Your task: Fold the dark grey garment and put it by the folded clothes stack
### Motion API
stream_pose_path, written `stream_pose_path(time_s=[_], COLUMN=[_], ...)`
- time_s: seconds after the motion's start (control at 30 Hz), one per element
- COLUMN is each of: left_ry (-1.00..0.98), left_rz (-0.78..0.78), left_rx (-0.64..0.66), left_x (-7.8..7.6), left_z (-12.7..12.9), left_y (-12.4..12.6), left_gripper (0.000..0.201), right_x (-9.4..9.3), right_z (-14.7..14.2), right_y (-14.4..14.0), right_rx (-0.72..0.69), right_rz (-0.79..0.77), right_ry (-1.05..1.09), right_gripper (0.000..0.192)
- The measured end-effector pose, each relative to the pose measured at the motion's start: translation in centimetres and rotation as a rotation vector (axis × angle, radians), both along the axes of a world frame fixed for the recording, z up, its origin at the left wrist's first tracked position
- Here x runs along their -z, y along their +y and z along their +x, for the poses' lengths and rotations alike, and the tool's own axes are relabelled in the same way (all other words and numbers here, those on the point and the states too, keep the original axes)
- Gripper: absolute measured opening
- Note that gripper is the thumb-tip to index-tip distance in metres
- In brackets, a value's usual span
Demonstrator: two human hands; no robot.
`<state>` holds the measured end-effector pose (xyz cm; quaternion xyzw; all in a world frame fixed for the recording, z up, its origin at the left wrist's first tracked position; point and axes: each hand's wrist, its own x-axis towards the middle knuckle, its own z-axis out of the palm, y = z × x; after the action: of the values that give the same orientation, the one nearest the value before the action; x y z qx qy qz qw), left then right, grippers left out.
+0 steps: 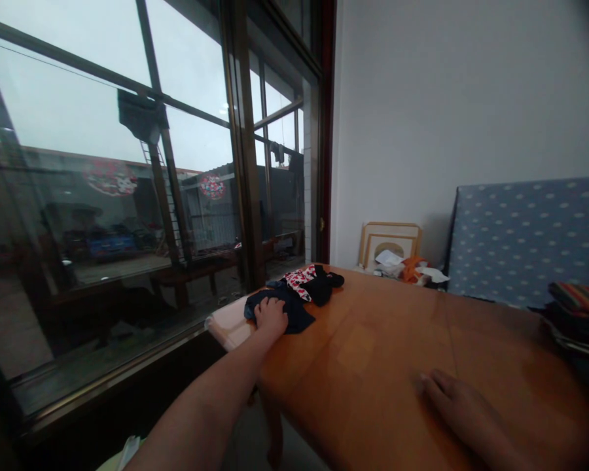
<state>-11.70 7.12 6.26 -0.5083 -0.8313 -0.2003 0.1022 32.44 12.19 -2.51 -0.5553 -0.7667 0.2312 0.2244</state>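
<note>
At the table's far left corner my left hand [271, 315] reaches out onto a folded dark blue garment [297, 319]. Its fingers are bent over the cloth, and the fingertips press into it. Touching that garment on the far side lies a small bundle of black clothing [319, 292], with a red, white and black patterned cloth [300, 281] among it. My right hand [459, 405] is low over the right part of the wooden table [358, 379], somewhat blurred. Its fingers are loosely extended with nothing in them, away from the clothes.
A tall glass window [191, 196] runs along the left. Behind the table, wooden frames [392, 232] lean on the wall beside papers and an orange cloth [413, 269]. A blue dotted panel [525, 242] stands at right, near a stack of folded, striped fabric [579, 301].
</note>
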Motion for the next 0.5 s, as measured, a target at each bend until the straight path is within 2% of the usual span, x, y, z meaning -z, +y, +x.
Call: stream_pose_path(time_s=[0.1,0.2,0.3,0.37,0.5], left_ry=[-0.07,-0.09,-0.11,-0.168,-0.336], left_rz=[-0.092,-0.106,-0.1,-0.023,0.003], left_rx=[0.031,0.107,0.257,0.477,0.756], left_x=[-0.1,0.5,1.8,2.7,3.6], left_z=[0.0,2.3,6.4,9.5,16.0], left_y=[-0.5,-0.9,-1.2,-1.3,-1.6], left_gripper=[0.029,0.029,0.024,0.023,0.023], right_x=[0.0,0.3,0.7,0.9,0.9], right_z=[-0.1,-0.1,0.0,0.0,-0.1], right_y=[-0.1,-0.1,0.2,0.4,0.7], right_rx=[-0.012,-0.013,-0.016,-0.006,0.082], right_rz=[0.024,0.046,0.031,0.021,0.084], right_ry=[0.016,0.015,-0.017,-0.02,0.066], right_gripper=[0.037,0.039,0.042,0.041,0.041])
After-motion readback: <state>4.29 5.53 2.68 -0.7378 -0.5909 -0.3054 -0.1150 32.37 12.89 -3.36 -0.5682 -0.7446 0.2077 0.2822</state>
